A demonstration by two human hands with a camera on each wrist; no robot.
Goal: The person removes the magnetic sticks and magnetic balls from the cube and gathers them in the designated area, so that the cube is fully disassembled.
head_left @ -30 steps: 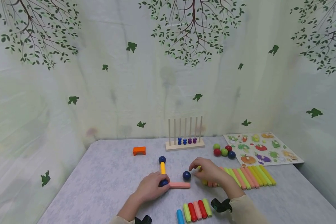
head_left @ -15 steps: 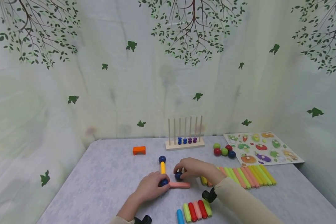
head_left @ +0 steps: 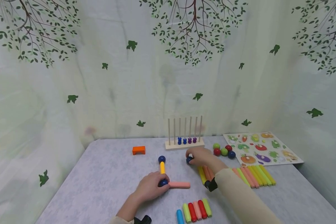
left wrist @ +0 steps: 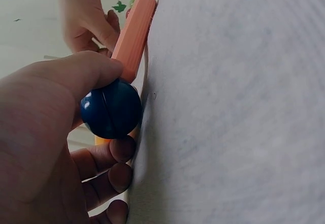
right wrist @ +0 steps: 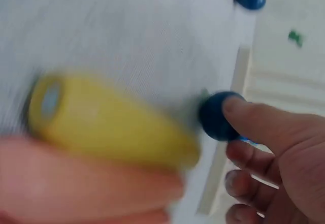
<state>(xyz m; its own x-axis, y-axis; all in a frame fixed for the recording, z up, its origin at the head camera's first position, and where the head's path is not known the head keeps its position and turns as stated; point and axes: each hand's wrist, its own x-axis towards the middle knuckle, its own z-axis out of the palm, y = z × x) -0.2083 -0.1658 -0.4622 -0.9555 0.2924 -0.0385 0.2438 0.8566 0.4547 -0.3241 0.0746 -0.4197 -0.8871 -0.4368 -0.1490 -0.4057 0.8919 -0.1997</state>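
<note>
My left hand holds a dark blue ball between thumb and fingers on the table. A pink stick extends right from that ball. A yellow stick runs away from it to another blue ball. My right hand pinches a separate blue ball with thumb and fingers, in front of the peg rack. In the right wrist view a yellow stick looms blurred near the camera.
A wooden peg rack with several beads stands behind. An orange block sits back left. Red, green and blue balls lie beside a vegetable picture board. Coloured sticks lie in a right row and a front row.
My right hand first moved left and took hold of the loose blue ball, then carried it back and right toward the rack. My left hand stays in place.
</note>
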